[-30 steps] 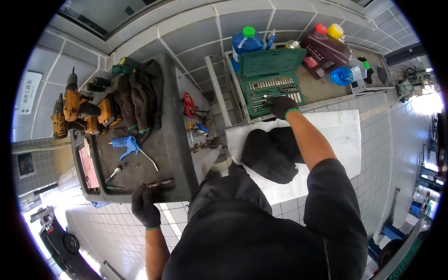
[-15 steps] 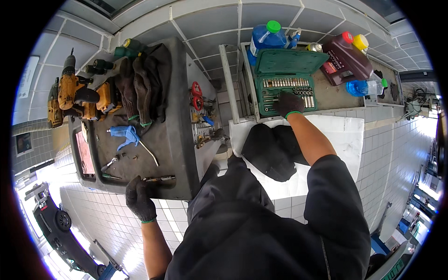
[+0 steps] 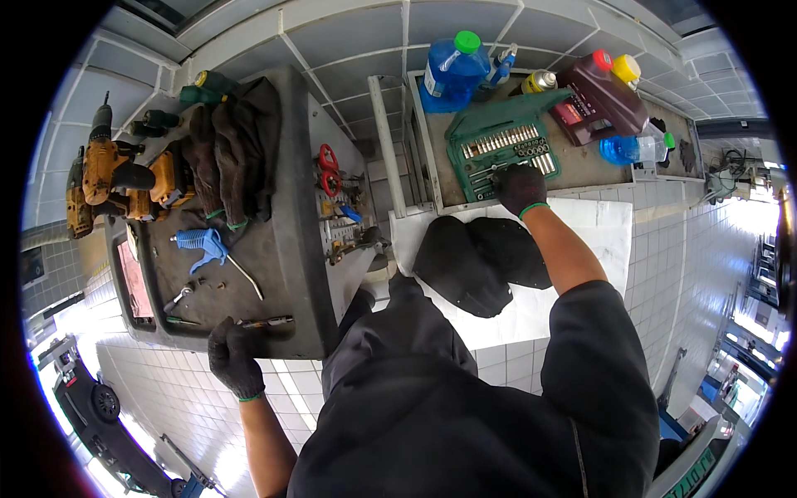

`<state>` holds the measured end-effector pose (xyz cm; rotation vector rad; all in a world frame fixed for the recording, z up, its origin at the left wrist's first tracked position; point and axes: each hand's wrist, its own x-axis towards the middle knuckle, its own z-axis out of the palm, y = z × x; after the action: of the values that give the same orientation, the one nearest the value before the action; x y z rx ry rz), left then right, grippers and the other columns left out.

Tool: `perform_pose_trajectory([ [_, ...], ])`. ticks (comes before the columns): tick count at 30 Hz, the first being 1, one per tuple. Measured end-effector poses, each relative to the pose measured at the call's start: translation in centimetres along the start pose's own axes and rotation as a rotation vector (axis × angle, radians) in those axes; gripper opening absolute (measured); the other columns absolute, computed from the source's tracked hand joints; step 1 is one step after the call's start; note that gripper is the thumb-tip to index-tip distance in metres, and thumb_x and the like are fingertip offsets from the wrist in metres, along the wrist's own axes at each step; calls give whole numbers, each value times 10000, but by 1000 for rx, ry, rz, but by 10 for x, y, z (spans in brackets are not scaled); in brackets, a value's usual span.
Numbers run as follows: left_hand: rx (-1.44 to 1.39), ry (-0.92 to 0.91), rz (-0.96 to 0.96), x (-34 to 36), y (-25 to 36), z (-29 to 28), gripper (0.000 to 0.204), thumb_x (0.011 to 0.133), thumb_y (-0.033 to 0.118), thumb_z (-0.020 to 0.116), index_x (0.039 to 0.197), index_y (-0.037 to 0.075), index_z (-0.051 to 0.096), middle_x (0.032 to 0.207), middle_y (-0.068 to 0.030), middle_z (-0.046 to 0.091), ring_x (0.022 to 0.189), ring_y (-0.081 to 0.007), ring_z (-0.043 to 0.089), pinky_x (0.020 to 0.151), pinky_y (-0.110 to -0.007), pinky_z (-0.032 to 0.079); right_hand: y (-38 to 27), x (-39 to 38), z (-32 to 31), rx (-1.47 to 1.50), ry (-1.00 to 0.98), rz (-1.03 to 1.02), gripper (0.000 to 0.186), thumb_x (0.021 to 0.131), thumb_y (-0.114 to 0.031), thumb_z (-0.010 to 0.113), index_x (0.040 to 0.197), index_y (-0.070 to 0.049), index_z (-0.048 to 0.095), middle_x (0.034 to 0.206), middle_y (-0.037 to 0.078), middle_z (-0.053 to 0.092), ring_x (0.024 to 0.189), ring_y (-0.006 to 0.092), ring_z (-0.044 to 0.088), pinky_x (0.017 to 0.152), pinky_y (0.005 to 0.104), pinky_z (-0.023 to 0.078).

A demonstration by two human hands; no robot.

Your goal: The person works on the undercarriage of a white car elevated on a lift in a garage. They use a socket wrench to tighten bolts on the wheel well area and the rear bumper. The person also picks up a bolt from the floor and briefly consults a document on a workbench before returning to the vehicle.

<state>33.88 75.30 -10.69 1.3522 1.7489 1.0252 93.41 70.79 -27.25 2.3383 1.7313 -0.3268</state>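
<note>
A green socket set case (image 3: pixel 490 158) stands open on the bench at the right, with rows of sockets and bits inside. My right hand (image 3: pixel 520 187), in a dark glove with a green cuff, is closed at the case's near edge, its fingertips hidden. The case sits slightly askew, its lid (image 3: pixel 506 112) leaning up at the back. At the left, my gloved left hand (image 3: pixel 235 361) is at the near rim of a black tool cart (image 3: pixel 286 274), its fingers bunched. Next to those fingers a slim metal tool (image 3: pixel 270 321) lies in the cart's recess.
A blue air blow gun (image 3: pixel 203 243), dark gloves (image 3: pixel 228 162) and yellow cordless drills (image 3: pixel 108 170) lie on the cart. Fluid bottles, including a blue jug (image 3: pixel 452 79) and a maroon jug (image 3: pixel 598 104), stand behind the case. A black cloth bundle (image 3: pixel 465 266) lies on a white sheet.
The socket set case has turned askew and its lid shows more edge-on, with my right hand still at its near edge. My view has shifted slightly. My left hand remains by the cart rim.
</note>
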Motion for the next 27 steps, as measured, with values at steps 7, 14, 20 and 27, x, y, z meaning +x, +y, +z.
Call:
perform_pose_trajectory([
  [7, 58, -17, 9, 2, -2, -3, 225, 1007, 68, 620, 1190, -23, 714, 1088, -98, 739, 977, -174, 673, 899, -321, 544, -11, 8, 11, 160, -50, 211, 279, 883, -342, 633, 1005, -139, 782, 1061, 144, 767, 1010, 352, 730, 888, 488, 568],
  [14, 88, -5, -26, 4, -3, -2, 228, 1010, 53, 599, 1190, -24, 715, 1101, -99, 736, 992, -174, 672, 910, -323, 541, -17, 18, 10, 37, 35, 178, 230, 838, -285, 694, 1022, -162, 760, 1052, 123, 757, 1021, 328, 730, 868, 478, 580],
  [20, 52, 13, -41, 1, -2, 1, 234, 1007, 32, 594, 1206, -19, 705, 1075, -94, 727, 952, -159, 664, 874, -306, 550, 37, 19, -19, 95, 71, 149, 525, 738, -550, 809, 1089, -170, 724, 1113, 134, 749, 1053, 340, 721, 897, 481, 567],
  [27, 79, 13, 0, 3, 1, 5, 238, 995, -2, 604, 1216, -28, 689, 1043, -83, 714, 884, -136, 657, 812, -291, 566, 2, -2, -5, 253, -183, 575, 793, 744, -613, 764, 1343, -123, 587, 1304, 170, 669, 1223, 380, 641, 1046, 522, 482],
])
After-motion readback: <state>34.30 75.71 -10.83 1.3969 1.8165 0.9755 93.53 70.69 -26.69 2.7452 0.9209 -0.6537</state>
